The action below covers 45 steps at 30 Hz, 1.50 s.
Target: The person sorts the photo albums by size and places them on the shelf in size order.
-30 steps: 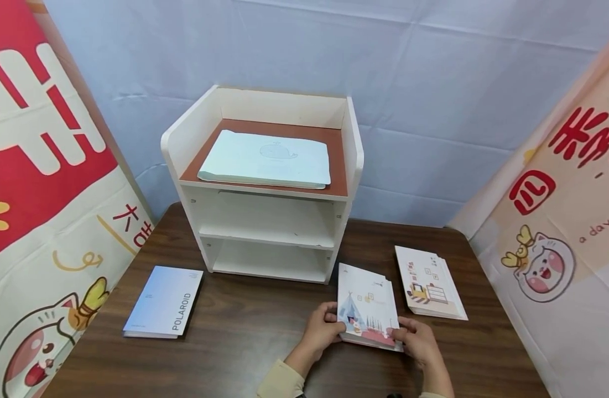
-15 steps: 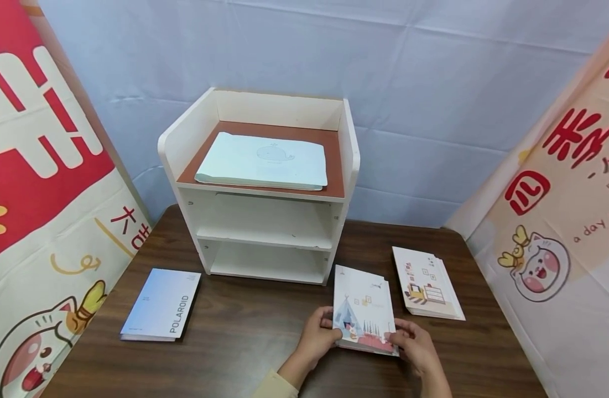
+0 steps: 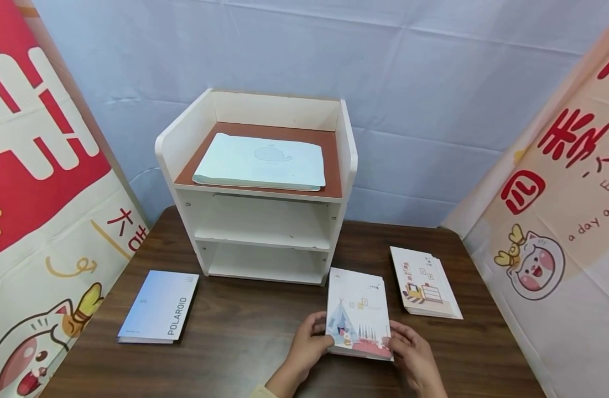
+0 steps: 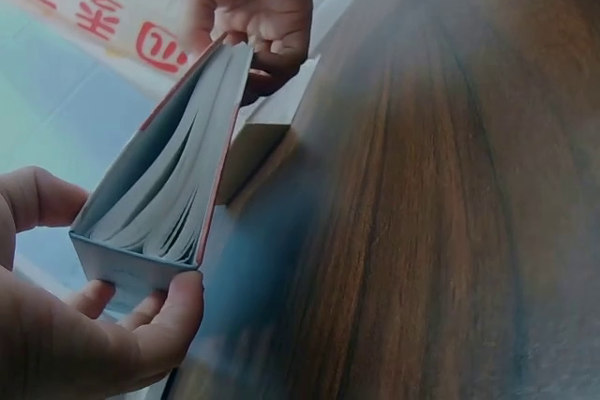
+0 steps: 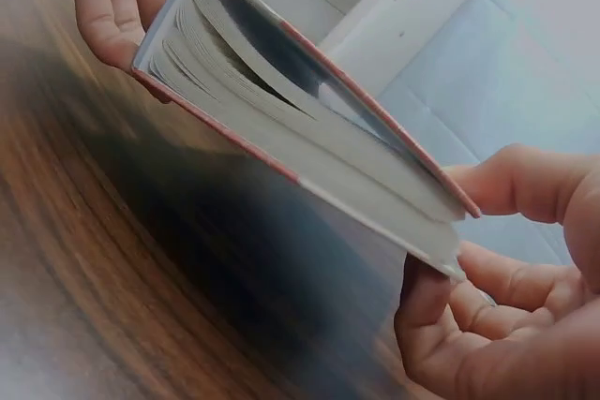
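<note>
Both hands hold a thick hardcover photo album (image 3: pixel 358 315) whose white cover carries a tent drawing. My left hand (image 3: pixel 306 345) pinches its left side near the bottom, thumb on the cover and fingers below. On the right side my right hand (image 3: pixel 412 354) does the same. The right wrist view shows the album (image 5: pixel 309 156) raised off the wood, with a dark shadow beneath it. In the left wrist view its page edges fan slightly between the covers, the spine (image 4: pixel 136 264) against the left hand's fingers.
A white shelf unit (image 3: pixel 264 240) stands behind, with a pale whale-drawing album (image 3: pixel 264 166) on its brown top. A blue POLAROID album (image 3: pixel 157 307) lies at the left of the dark wooden table (image 3: pixel 234 359). Another illustrated album (image 3: pixel 426 284) lies at the right.
Both hands have shifted the tent-drawing album slightly left and toward the person. The head view has turned a little, so the whole scene sits slightly further left. Both grips stay the same.
</note>
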{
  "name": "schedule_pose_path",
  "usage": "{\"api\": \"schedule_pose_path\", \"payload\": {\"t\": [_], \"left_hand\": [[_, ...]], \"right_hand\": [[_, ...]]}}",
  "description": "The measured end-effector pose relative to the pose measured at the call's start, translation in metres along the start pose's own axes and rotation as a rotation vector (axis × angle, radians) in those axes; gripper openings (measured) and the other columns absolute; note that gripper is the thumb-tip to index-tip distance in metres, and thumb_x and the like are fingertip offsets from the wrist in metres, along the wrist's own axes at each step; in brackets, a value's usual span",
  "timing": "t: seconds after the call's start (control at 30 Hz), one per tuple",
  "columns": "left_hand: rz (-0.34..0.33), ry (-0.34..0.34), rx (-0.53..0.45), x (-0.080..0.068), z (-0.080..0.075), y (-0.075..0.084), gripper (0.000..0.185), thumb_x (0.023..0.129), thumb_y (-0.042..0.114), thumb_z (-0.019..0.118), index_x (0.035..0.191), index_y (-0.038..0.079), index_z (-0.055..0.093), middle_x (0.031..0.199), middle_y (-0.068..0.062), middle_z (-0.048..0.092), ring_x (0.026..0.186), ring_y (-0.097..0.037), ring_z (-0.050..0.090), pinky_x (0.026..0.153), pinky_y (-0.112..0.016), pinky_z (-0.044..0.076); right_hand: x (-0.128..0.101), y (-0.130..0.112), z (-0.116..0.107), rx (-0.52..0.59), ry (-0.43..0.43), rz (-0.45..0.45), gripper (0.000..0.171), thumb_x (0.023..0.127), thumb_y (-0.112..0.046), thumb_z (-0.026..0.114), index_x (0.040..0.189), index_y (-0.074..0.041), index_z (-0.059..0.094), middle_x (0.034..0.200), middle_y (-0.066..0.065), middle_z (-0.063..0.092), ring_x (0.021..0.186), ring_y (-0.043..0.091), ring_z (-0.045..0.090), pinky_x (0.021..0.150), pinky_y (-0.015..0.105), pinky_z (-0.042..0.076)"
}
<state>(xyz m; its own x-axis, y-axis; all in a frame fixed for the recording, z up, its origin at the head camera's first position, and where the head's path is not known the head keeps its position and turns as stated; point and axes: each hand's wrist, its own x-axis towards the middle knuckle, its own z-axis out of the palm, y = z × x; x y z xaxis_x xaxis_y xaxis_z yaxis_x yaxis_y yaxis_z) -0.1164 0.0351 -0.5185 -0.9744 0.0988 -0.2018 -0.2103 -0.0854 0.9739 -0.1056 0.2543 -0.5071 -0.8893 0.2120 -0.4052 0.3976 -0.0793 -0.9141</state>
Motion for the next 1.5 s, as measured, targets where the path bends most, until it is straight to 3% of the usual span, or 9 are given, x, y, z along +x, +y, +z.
{"api": "schedule_pose_path", "payload": {"t": [0.2,0.47,0.77,0.93,1.5], "left_hand": [[-0.030,-0.039,-0.059,-0.008,-0.006,0.000,0.063,0.064,-0.006,0.059,0.126,0.001,0.050,0.102,-0.010,0.057,0.074,-0.017,0.057,0.058,-0.034,0.048],[-0.072,-0.104,-0.112,-0.015,-0.018,-0.001,0.064,0.065,-0.005,0.058,0.128,0.000,0.047,0.105,-0.012,0.053,0.078,-0.019,0.056,0.061,-0.035,0.051],[-0.087,-0.144,-0.149,-0.028,-0.033,0.006,0.068,0.067,-0.003,0.057,0.132,0.001,0.041,0.108,-0.014,0.052,0.080,-0.020,0.057,0.061,-0.035,0.052],[-0.045,-0.158,-0.143,-0.032,-0.045,0.015,0.066,0.069,-0.003,0.059,0.133,0.001,0.039,0.111,-0.015,0.050,0.083,-0.022,0.057,0.064,-0.037,0.052],[-0.016,-0.156,-0.220,-0.056,-0.075,0.046,0.066,0.077,-0.002,0.062,0.137,-0.001,0.034,0.116,-0.017,0.049,0.091,-0.024,0.055,0.072,-0.039,0.051]], "right_hand": [[-0.011,0.004,0.001,0.125,-0.019,0.017,0.060,0.082,0.002,0.061,0.136,0.004,0.036,0.106,0.010,0.062,0.081,0.019,0.058,0.062,0.032,0.048],[-0.028,0.011,0.008,0.279,-0.057,-0.008,0.054,0.079,0.006,0.059,0.130,0.000,0.042,0.105,0.012,0.061,0.083,0.022,0.059,0.066,0.034,0.048],[-0.041,0.012,0.013,0.283,-0.130,-0.044,0.040,0.081,0.002,0.058,0.116,-0.015,0.054,0.106,0.012,0.059,0.080,0.023,0.058,0.063,0.032,0.046],[-0.043,0.011,0.020,0.337,-0.243,-0.110,0.040,0.083,0.005,0.056,0.109,-0.024,0.062,0.106,0.008,0.061,0.084,0.021,0.059,0.066,0.032,0.048],[-0.061,-0.006,0.043,0.379,-0.382,-0.169,0.049,0.081,0.008,0.056,0.119,-0.022,0.056,0.108,0.013,0.059,0.085,0.022,0.059,0.070,0.033,0.048]]}}
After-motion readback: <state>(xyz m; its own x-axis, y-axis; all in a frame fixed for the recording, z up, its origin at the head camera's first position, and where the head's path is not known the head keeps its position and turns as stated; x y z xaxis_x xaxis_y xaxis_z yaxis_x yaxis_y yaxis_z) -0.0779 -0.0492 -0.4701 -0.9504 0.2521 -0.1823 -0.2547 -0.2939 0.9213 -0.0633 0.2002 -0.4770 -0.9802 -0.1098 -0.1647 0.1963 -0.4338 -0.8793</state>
